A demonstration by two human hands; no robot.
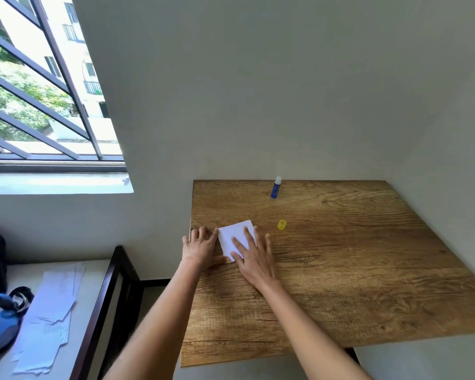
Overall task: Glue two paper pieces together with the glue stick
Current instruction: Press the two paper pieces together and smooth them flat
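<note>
A small white paper square [235, 235] lies flat near the left edge of the wooden table [340, 270]; I cannot tell whether it is one sheet or two stacked. My left hand [202, 248] rests flat beside its left edge, fingers spread, thumb touching the near corner. My right hand [254, 255] presses palm-down on the paper's right half, fingers apart. The blue glue stick [276, 187] stands upright at the table's far edge, uncapped, white tip showing. Its yellow cap [282, 224] lies on the table to the right of the paper.
The table stands in a corner against grey walls. To the left is a lower white surface with loose paper sheets [52, 311] and a blue bag [0, 322], bordered by a dark wooden frame [104, 305]. A barred window [39, 91] is at upper left.
</note>
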